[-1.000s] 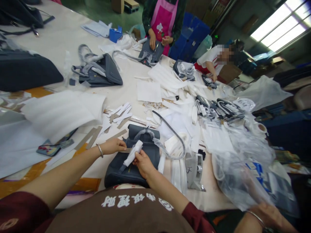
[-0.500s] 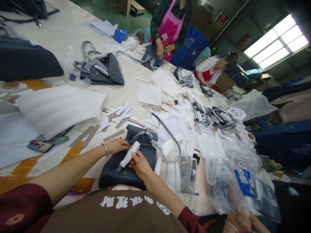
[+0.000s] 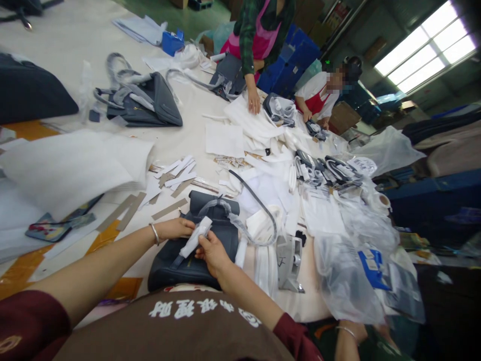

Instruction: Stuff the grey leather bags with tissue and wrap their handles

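Observation:
A dark blue bag (image 3: 169, 265) lies on the table against my apron, its flap end pointing away from me. Across it runs a strap wrapped in white paper or foam (image 3: 195, 239). My right hand (image 3: 215, 254) pinches the edge of this wrapped strap between thumb and fingers. From the left, my left hand (image 3: 176, 229) rests on the bag with its fingers bent together beside the wrapping; what the fingertips hold is hidden. A plastic-wrapped handle (image 3: 233, 215) arches over the upper bag, and a dark bare strap (image 3: 257, 195) curves off to the right.
A metal tape dispenser (image 3: 288, 263) stands right of the bag. White foam sheets (image 3: 86, 160), card strips (image 3: 169, 209) and another wrapped bag (image 3: 150, 103) lie around. Two co-workers work across the table; another person's hand (image 3: 347, 336) is at lower right by clear plastic bags (image 3: 341, 271).
The view has shifted slightly, moving everything a little left. The co-worker in the pink apron has reached a hand onto the white sheets. My hands keep nearly the same place on the bag.

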`<action>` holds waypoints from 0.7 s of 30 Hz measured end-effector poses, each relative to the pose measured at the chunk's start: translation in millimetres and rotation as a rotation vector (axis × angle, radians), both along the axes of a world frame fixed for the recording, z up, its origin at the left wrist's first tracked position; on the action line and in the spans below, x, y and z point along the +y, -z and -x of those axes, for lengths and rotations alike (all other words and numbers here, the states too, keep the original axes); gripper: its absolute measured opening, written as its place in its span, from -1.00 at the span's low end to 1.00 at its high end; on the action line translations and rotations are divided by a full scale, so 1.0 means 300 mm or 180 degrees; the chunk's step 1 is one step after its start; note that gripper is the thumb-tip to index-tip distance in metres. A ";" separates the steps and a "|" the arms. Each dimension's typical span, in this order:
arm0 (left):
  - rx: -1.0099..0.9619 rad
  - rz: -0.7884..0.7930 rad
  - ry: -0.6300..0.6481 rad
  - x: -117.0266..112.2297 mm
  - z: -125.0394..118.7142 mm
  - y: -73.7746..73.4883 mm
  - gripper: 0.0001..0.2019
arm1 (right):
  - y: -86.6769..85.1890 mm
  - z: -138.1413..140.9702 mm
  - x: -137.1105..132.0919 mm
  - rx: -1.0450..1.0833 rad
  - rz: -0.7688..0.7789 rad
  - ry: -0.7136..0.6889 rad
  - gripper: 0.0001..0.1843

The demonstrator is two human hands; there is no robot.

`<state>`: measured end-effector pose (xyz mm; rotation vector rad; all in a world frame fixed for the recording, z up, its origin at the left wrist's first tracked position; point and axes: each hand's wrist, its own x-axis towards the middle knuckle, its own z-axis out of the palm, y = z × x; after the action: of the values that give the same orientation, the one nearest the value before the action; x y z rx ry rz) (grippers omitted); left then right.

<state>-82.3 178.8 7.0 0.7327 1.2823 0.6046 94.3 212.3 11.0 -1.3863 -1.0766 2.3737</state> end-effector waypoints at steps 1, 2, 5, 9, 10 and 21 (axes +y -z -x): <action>-0.0044 0.0060 0.0003 0.000 0.002 -0.002 -0.65 | 0.003 0.000 -0.001 -0.0006 -0.0021 0.0019 -0.41; -0.0102 0.0101 0.0014 0.001 0.007 -0.003 -0.65 | 0.006 -0.001 -0.002 -0.0035 -0.0043 0.0038 -0.38; -0.0327 0.0189 0.0077 0.008 0.025 0.001 -0.66 | 0.012 0.000 -0.005 -0.0270 -0.0208 0.0073 -0.28; -0.0469 0.0306 0.0224 0.028 0.047 0.014 -0.68 | 0.015 0.001 -0.007 -0.0707 -0.0601 0.0210 -0.15; -0.0493 0.0300 0.0256 0.033 0.050 0.017 -0.69 | 0.017 0.001 -0.007 -0.0786 -0.0679 0.0289 -0.16; -0.0521 0.0290 0.0114 0.056 0.030 0.003 -0.71 | 0.035 0.014 0.026 -0.0304 -0.0356 0.0447 -0.53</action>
<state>-91.4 195.7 6.3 0.6170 1.1356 0.5617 90.1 220.0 0.4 -1.4962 -1.0794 2.1359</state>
